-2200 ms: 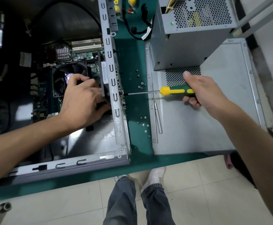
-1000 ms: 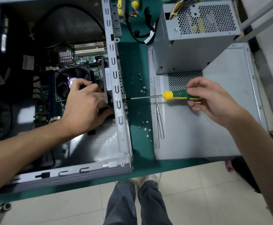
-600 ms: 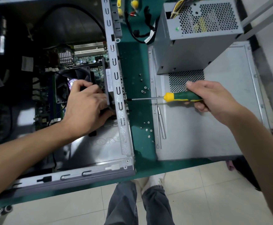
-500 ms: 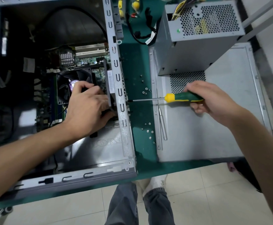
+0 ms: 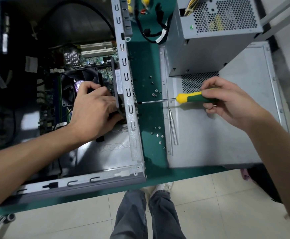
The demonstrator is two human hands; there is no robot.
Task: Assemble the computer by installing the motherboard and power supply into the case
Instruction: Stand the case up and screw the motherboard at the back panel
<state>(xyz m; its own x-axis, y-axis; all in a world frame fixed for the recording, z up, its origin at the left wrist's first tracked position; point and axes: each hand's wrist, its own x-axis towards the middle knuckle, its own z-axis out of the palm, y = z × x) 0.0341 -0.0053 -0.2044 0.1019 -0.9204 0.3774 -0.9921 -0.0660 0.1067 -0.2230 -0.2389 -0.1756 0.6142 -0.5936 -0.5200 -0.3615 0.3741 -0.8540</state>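
Nearest to the person, the front rim of the case [image 5: 82, 182] lies along the edge of the green worktop [image 5: 149, 107], with little room to pull it closer. Inside it, the left hand [image 5: 94, 111] is curled around a dark part just behind the case's right wall; what exactly it grasps I cannot tell. The motherboard [image 5: 54, 104] already sits inside the case.

The right hand [image 5: 227, 102] grasps the handle of the screwdriver [image 5: 189, 98], now more with the fingertips than half a second ago, when the fist was closed around it. The tip has stayed on the same place of the wall. I judge that a screw is being turned there, so this step is not yet finished.

Between the case and the side panel [image 5: 227, 135], loose screws [image 5: 158, 133] lie on a narrow strip of worktop; the shaft crosses over it. Farther back, the power supply [image 5: 209, 37] stands on the panel, outside the case. The panel gives open room to draw the screwdriver back.
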